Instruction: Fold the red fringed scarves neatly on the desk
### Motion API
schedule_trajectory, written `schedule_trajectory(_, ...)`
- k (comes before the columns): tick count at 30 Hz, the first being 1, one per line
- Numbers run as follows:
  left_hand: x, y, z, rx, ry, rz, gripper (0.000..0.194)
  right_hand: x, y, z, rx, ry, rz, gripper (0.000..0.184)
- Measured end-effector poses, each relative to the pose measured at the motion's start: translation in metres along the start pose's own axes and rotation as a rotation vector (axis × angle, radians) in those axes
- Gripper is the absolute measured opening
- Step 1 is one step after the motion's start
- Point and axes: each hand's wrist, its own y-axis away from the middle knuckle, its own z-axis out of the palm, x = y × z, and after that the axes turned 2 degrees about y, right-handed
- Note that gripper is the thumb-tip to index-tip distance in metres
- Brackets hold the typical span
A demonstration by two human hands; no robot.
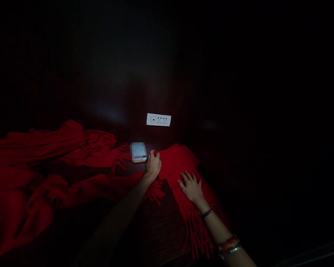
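A red fringed scarf lies folded [180, 163] on a dark wooden surface. My right hand [190, 186] rests flat on it, fingers spread. My left hand [153, 164] is at the scarf's left edge, fingers curled, seemingly pinching the fabric, right beside a lit phone [139, 152]. The scarf's tassels [197, 230] hang toward me.
More red fringed fabric [44, 167] lies spread and bunched across the left. A white wall socket [158, 119] sits on the dark panel behind. The room is very dark; the right side shows nothing.
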Motion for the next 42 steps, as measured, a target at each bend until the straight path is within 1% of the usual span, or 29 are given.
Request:
schedule_trajectory(2,-0.007,0.004,-0.005,-0.032,-0.009,-0.100,0.031,0.000,0.001,0.000,0.021,-0.006,0.004,0.050)
schedule_trajectory(4,-0.013,0.008,-0.005,-0.098,0.044,-0.147,0.036,-0.002,0.002,0.000,0.037,-0.005,0.003,0.049)
schedule_trajectory(5,-0.015,0.009,-0.005,-0.134,0.092,-0.143,0.038,-0.002,0.002,0.000,0.044,0.000,0.001,0.048)
schedule_trajectory(7,-0.016,0.009,-0.003,-0.175,0.206,-0.080,0.038,-0.003,0.003,-0.002,0.051,0.014,-0.003,0.047)
schedule_trajectory(9,-0.014,0.007,0.000,-0.156,0.288,-0.001,0.037,-0.004,0.003,-0.008,0.042,0.024,-0.008,0.046)
schedule_trajectory(11,-0.008,0.006,0.003,-0.096,0.391,0.056,0.038,-0.008,0.002,-0.016,0.012,0.010,-0.036,0.042)
schedule_trajectory(12,-0.005,0.005,0.004,-0.063,0.465,0.089,0.040,-0.011,0.000,-0.022,0.007,-0.009,-0.056,0.041)
schedule_trajectory(14,0.001,0.006,0.006,-0.019,0.637,0.138,0.042,-0.022,-0.004,-0.032,0.039,-0.069,-0.096,0.042)
schedule_trajectory(16,0.004,0.007,0.008,-0.030,0.802,0.132,0.041,-0.037,-0.011,-0.038,0.099,-0.134,-0.124,0.050)
schedule_trajectory(18,0.002,0.006,0.010,-0.077,0.935,0.082,0.042,-0.051,-0.022,-0.038,0.142,-0.188,-0.135,0.056)
schedule_trajectory(19,0.000,0.005,0.011,-0.099,0.981,0.058,0.043,-0.057,-0.029,-0.037,0.145,-0.216,-0.128,0.056)
schedule_trajectory(21,-0.006,0.002,0.012,-0.123,1.014,0.031,0.046,-0.064,-0.044,-0.032,0.118,-0.285,-0.075,0.049)
schedule_trajectory(23,-0.014,-0.002,0.013,-0.073,0.954,0.019,0.050,-0.063,-0.057,-0.026,0.064,-0.368,0.011,0.039)
schedule_trajectory(25,-0.020,-0.005,0.014,0.040,0.810,0.033,0.051,-0.056,-0.066,-0.021,0.029,-0.426,0.080,0.031)
schedule_trajectory(26,-0.022,-0.006,0.015,0.091,0.720,0.059,0.050,-0.052,-0.068,-0.019,0.027,-0.439,0.102,0.031)
schedule_trajectory(27,-0.024,-0.006,0.016,0.112,0.627,0.103,0.047,-0.048,-0.069,-0.018,0.032,-0.444,0.117,0.033)
schedule_trajectory(28,-0.025,-0.006,0.017,0.095,0.538,0.163,0.045,-0.044,-0.068,-0.017,0.037,-0.446,0.129,0.035)
schedule_trajectory(30,-0.026,-0.004,0.019,-0.020,0.382,0.293,0.041,-0.039,-0.066,-0.015,0.053,-0.436,0.132,0.038)
schedule_trajectory(32,-0.026,-0.001,0.020,-0.148,0.251,0.377,0.041,-0.038,-0.062,-0.015,0.079,-0.387,0.079,0.039)
schedule_trajectory(33,-0.026,0.001,0.020,-0.194,0.199,0.388,0.041,-0.038,-0.061,-0.015,0.087,-0.354,0.035,0.039)
schedule_trajectory(35,-0.026,0.003,0.020,-0.250,0.128,0.373,0.041,-0.040,-0.059,-0.016,0.091,-0.319,-0.047,0.038)
schedule_trajectory(37,-0.025,0.002,0.019,-0.263,0.108,0.358,0.041,-0.043,-0.057,-0.018,0.095,-0.366,-0.060,0.037)
schedule_trajectory(38,-0.025,0.001,0.018,-0.241,0.114,0.342,0.040,-0.044,-0.056,-0.019,0.115,-0.412,-0.055,0.037)
schedule_trajectory(40,-0.023,-0.002,0.014,-0.150,0.138,0.276,0.040,-0.047,-0.051,-0.019,0.177,-0.512,-0.088,0.036)
schedule_trajectory(42,-0.021,-0.006,0.008,-0.058,0.140,0.144,0.041,-0.049,-0.043,-0.019,0.189,-0.581,-0.236,0.030)
